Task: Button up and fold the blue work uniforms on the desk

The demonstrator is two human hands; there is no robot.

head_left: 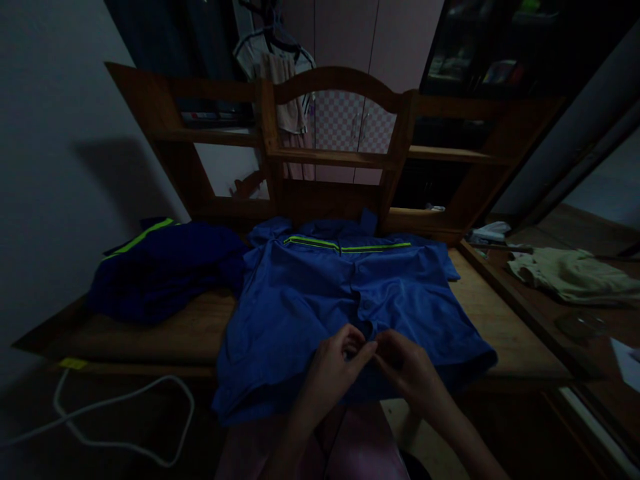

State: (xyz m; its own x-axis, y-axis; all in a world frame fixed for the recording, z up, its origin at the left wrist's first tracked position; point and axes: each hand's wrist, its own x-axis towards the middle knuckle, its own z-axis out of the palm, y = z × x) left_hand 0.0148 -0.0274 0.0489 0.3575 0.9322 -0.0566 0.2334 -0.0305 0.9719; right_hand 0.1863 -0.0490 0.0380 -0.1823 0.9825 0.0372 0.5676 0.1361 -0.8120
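Note:
A blue shirt (320,293) with a yellow-green stripe across the chest lies spread front-up on a wooden bed platform (500,313). My left hand (333,370) and my right hand (407,367) meet at the shirt's front placket near its lower hem. Both hands pinch the fabric at the placket, fingers curled together; what sits between the fingertips is too dark to make out.
A second dark blue garment (160,267) with a yellow-green stripe lies heaped at the left. A wooden headboard with shelves (330,160) stands behind. A white cable (125,413) loops on the floor at left. A pale green cloth (575,273) lies at right.

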